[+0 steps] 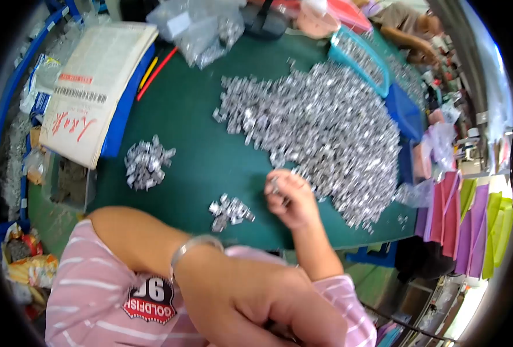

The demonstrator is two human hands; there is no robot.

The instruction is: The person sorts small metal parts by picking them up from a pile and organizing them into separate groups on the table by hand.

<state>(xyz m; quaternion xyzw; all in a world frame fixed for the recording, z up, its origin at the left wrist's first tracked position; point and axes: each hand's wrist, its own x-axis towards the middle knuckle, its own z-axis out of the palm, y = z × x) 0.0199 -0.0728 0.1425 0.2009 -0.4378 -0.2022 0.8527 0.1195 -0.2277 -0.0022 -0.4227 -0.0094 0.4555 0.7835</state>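
Metal pieces (275, 186) at the right hand (291, 199), its grip curled together on them. Main pile (337, 133) on green counter (192, 115), one to two o'clock from that grip, edge just beside. Small cluster (230, 211) near, eight to nine; heap (148, 163) farther, nine to ten. Left hand (262, 295) six to seven; fingertips hidden, cannot tell grip.

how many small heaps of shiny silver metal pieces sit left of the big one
2. One small silver heap lies near the cream printed newspaper; the second silver heap lies left of the right hand. The left forearm may hide others.
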